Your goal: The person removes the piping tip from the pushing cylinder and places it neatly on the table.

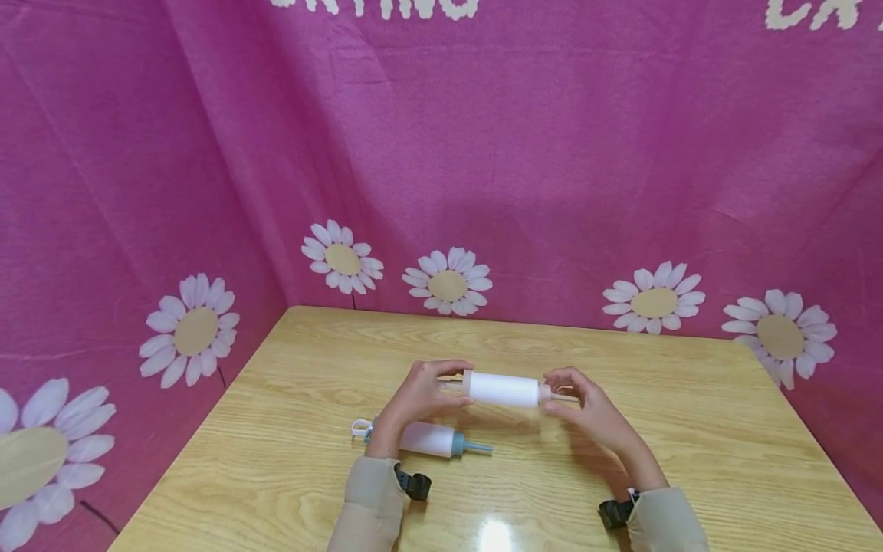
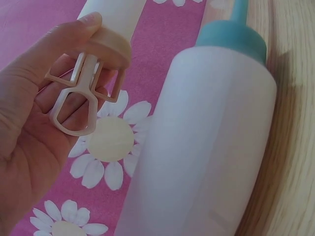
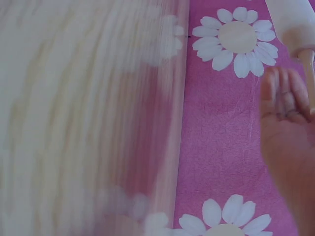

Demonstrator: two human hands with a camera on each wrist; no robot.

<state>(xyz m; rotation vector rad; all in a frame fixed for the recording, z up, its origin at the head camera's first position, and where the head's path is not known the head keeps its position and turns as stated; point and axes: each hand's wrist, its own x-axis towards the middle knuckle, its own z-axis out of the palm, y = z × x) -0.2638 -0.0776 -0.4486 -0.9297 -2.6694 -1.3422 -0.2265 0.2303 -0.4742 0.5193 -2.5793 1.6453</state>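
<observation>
Left hand (image 1: pixel 422 389): at left end of white cylinder (image 1: pixel 503 389), gripping with thumb (image 2: pixel 74 32) and curled fingers (image 1: pixel 451 366). Right hand (image 1: pixel 595 410): at right end of white cylinder, pinching lightly. Left forearm (image 1: pixel 385 441), right forearm (image 1: pixel 647 468): on near side, angled inward.

Light wood-grain table (image 1: pixel 276 452) fills the lower part of the head view; magenta daisy-print fabric curtain (image 1: pixel 517 153) is behind it & along L and R sides. White plastic cylinder w/ beige ends (image 1: pixel 503 389) is above the tabletop, lengthwise L–R, btwn L hand (image 1: pixel 422 392) at its ring-handle end & R hand (image 1: pixel 592 410) at its nozzle end. On the table, nearer the person & a bit L: white plastic cylinder w/ teal nozzle (image 1: pixel 428 439), nozzle pointing R, white plastic ring handle (image 1: pixel 361 428) at L end; L forearm (image 1: pixel 388 437) crosses above its L part.
</observation>
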